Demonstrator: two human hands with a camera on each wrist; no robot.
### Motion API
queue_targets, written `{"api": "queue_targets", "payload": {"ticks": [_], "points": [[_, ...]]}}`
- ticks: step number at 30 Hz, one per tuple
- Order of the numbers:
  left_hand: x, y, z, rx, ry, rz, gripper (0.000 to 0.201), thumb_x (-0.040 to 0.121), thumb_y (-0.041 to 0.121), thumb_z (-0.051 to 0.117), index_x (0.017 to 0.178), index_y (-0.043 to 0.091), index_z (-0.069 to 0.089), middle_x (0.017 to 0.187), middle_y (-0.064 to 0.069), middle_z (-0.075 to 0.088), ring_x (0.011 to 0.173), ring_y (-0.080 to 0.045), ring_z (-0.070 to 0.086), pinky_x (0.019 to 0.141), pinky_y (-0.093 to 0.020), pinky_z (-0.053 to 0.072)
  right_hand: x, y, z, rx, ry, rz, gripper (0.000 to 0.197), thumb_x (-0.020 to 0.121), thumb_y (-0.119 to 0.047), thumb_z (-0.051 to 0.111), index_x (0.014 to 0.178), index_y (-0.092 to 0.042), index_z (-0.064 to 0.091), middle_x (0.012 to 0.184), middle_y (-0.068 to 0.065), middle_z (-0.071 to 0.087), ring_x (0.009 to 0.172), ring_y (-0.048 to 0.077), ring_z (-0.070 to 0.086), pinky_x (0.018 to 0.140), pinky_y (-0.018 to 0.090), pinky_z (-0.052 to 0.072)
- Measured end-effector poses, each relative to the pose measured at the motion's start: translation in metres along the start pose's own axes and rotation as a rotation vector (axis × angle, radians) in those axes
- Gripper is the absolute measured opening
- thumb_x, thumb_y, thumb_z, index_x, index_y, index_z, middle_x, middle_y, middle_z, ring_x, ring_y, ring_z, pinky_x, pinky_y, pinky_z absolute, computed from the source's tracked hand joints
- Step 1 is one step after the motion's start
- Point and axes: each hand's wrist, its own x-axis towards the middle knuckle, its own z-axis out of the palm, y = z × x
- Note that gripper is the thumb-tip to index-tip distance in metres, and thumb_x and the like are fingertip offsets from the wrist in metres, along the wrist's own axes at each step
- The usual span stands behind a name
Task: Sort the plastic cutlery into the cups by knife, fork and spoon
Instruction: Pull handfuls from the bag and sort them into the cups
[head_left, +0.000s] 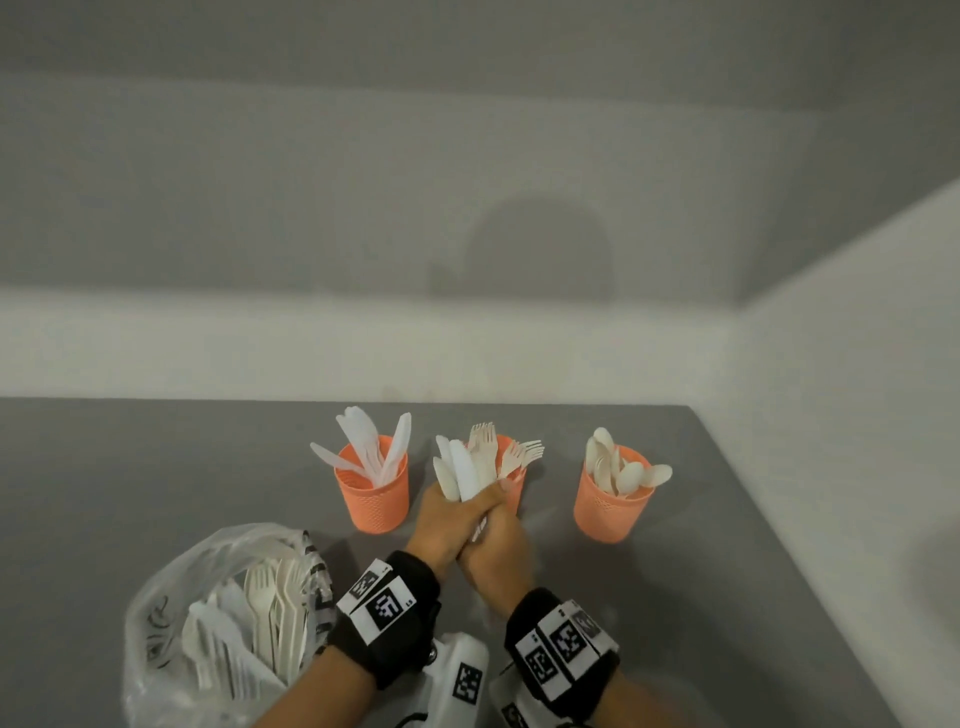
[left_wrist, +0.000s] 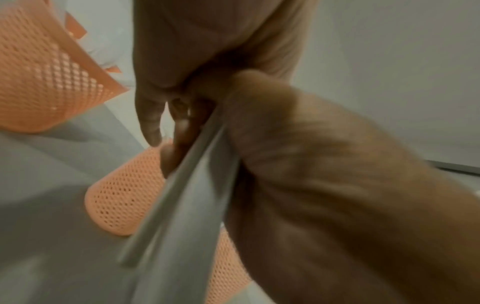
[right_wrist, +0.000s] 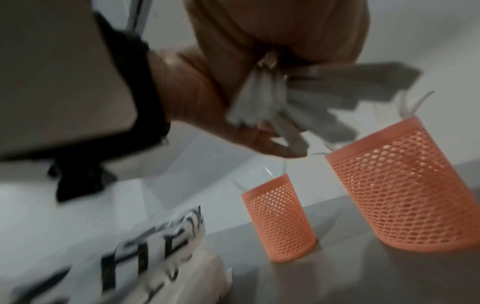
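- Landmark: the middle orange perforated plastic cup (head_left: 511, 486), which stands on the grey tabletop (head_left: 727, 545) and holds cream plastic forks (head_left: 519, 452).
- The left hand (head_left: 449, 519) is raised just in front of the middle cup, wrist angled up and forward; its fingers and thumb are curled tight round a bundle of white and cream plastic knives (head_left: 460, 475), blades fanning upward in front of the cup's left rim.
- The right hand (head_left: 496, 551) lies against the left hand, just below and right of it, in front of the middle cup. Its fingers are curled round the lower handle ends of the same bundle (right_wrist: 262, 107); the wrist views are blurred, so finger placement is unclear.
- Both wrists carry black bands with square printed markers (head_left: 384, 605).
- Left of the middle cup, an identical orange cup (head_left: 371, 491) holds white plastic knives (head_left: 371, 452).
- Right of the middle cup, a third orange cup (head_left: 610, 501) holds cream plastic spoons (head_left: 621, 470).
- Nearer than the middle cup and to its left, a clear plastic bag (head_left: 171, 613) lies open with unsorted white and cream cutlery (head_left: 270, 618) inside.
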Motion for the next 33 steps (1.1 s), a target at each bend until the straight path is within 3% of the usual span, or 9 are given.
{"api": "queue_targets", "payload": {"ticks": [3, 6, 9, 14, 18, 21, 24, 29, 33], "points": [[0.01, -0.001, -0.003, -0.031, 0.011, -0.015, 0.034, 0.081, 0.028, 0.068, 0.105, 0.004, 0.065, 0.091, -0.011, 0.072, 0.083, -0.02, 0.07, 0.066, -0.023, 0.055, 0.011, 0.007, -0.009, 0.095, -0.171, 0.105, 0.037, 0.083, 0.0, 0.059, 0.113, -0.021, 0.05, 0.082, -0.009, 0.061, 0.07, 0.002, 0.061, 0.065, 0.018, 0.053], [0.017, 0.002, -0.01, -0.035, -0.142, -0.043, 0.036, 0.084, 0.035, 0.062, 0.1, 0.003, 0.067, 0.094, -0.015, 0.072, 0.082, -0.021, 0.07, 0.076, -0.027, 0.056, 0.013, 0.005, -0.023, 0.261, -0.431, 0.349, 0.004, 0.086, -0.009, 0.057, 0.087, -0.01, 0.062, 0.061, 0.001, 0.062, 0.051, 0.01, 0.059, 0.052, 0.021, 0.05], [0.02, 0.005, -0.014, -0.046, -0.279, -0.074, 0.044, 0.083, 0.044, 0.056, 0.1, 0.004, 0.065, 0.088, -0.012, 0.069, 0.076, -0.018, 0.068, 0.074, -0.026, 0.056, 0.013, 0.006, -0.026, 0.388, -0.533, 0.431, 0.014, 0.092, -0.022, 0.053, 0.082, -0.013, 0.059, 0.057, 0.001, 0.062, 0.044, 0.01, 0.055, 0.049, 0.021, 0.047], [0.03, 0.004, -0.015, -0.002, -0.165, -0.063, 0.043, 0.086, 0.04, 0.058, 0.117, 0.01, 0.057, 0.11, -0.011, 0.068, 0.097, -0.022, 0.067, 0.084, -0.032, 0.056, 0.018, 0.022, -0.016, 0.436, -0.231, 0.395, 0.02, 0.093, -0.026, 0.053, 0.098, -0.007, 0.055, 0.048, -0.002, 0.045, 0.038, 0.01, 0.044, 0.041, 0.023, 0.041], [0.032, 0.0, -0.016, 0.076, 0.114, 0.041, 0.033, 0.085, 0.029, 0.064, 0.106, 0.007, 0.052, 0.092, -0.005, 0.06, 0.075, -0.015, 0.06, 0.062, -0.024, 0.05, 0.022, 0.033, -0.014, 0.247, -0.11, 0.273, 0.039, 0.092, -0.026, 0.056, 0.122, -0.003, 0.049, 0.056, 0.0, 0.053, 0.038, 0.007, 0.049, 0.037, 0.019, 0.039], [0.029, -0.006, -0.013, 0.126, 0.091, 0.058, 0.025, 0.085, 0.021, 0.065, 0.102, 0.007, 0.053, 0.086, -0.009, 0.061, 0.069, -0.017, 0.059, 0.058, -0.023, 0.049, 0.022, 0.036, -0.014, 0.207, -0.085, 0.248, 0.033, 0.095, -0.029, 0.05, 0.12, -0.008, 0.05, 0.067, 0.007, 0.058, 0.039, 0.004, 0.051, 0.037, 0.017, 0.039], [0.027, -0.013, -0.009, 0.139, 0.072, 0.054, 0.013, 0.086, 0.015, 0.063, 0.094, 0.012, 0.053, 0.082, -0.013, 0.061, 0.065, -0.022, 0.06, 0.063, -0.035, 0.054, 0.022, 0.043, -0.012, 0.148, -0.095, 0.233, 0.03, 0.097, -0.034, 0.043, 0.111, -0.01, 0.054, 0.074, 0.0, 0.063, 0.047, 0.0, 0.056, 0.047, 0.015, 0.043], [0.028, -0.02, -0.004, 0.241, 0.057, 0.064, 0.009, 0.086, 0.01, 0.062, 0.089, 0.011, 0.054, 0.08, -0.011, 0.059, 0.057, -0.018, 0.056, 0.043, -0.021, 0.042, 0.015, 0.035, -0.019, 0.178, -0.143, 0.237, 0.016, 0.1, -0.021, 0.038, 0.091, -0.02, 0.052, 0.058, -0.004, 0.059, 0.04, 0.004, 0.048, 0.043, 0.018, 0.044], [0.026, -0.021, -0.002, 0.29, 0.062, 0.048, 0.008, 0.083, 0.007, 0.063, 0.081, 0.008, 0.055, 0.071, -0.01, 0.061, 0.057, -0.019, 0.056, 0.049, -0.022, 0.042, 0.014, 0.036, -0.02, 0.19, -0.161, 0.207, 0.013, 0.099, -0.018, 0.039, 0.1, -0.025, 0.05, 0.066, -0.001, 0.059, 0.043, 0.005, 0.047, 0.041, 0.019, 0.042]]}}
